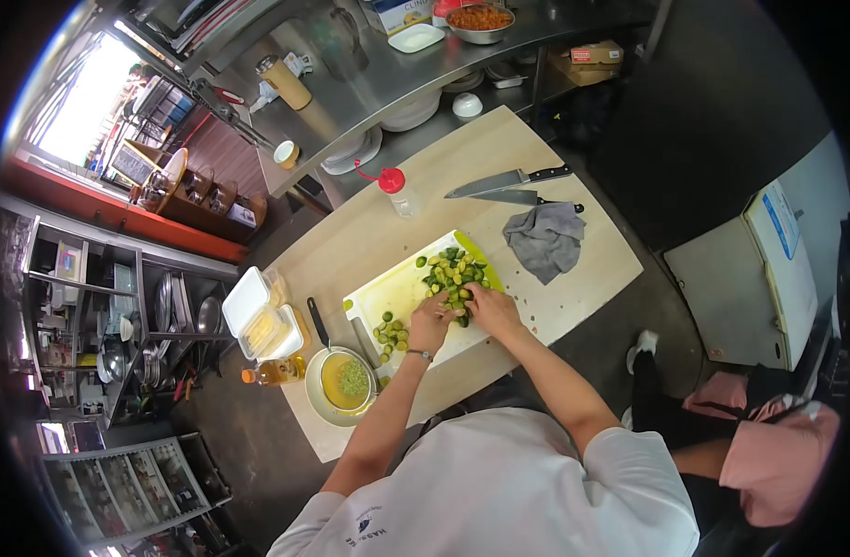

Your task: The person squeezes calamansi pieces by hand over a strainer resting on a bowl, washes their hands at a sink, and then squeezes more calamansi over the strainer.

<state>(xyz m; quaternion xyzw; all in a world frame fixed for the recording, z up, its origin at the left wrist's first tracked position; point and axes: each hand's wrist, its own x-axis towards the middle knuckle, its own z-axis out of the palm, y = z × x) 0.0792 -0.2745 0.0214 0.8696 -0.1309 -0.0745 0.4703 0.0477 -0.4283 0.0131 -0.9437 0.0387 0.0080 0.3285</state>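
Observation:
A pile of green limes (457, 269), many of them cut, lies on the white cutting board (396, 286) with a lime-green edge. At the near side of the pile, my left hand (431, 317) is closed, its fingertips bent toward the limes; what it grips is hidden. Close by on the right, my right hand (493, 309) has its fingers curled against the limes, and I cannot make out what is between them. A smaller group of lime halves (390, 334) sits at the board's left. Left of that, a strainer (349, 381) with green pulp rests over a pale bowl (319, 405).
Two knives (499, 183) and a grey cloth (545, 239) lie on the table's right. A red-topped squeeze bottle (396, 186) stands behind the board. White containers (260, 311) and an oil bottle (278, 371) are at left. Another person in pink (779, 455) is close on my right.

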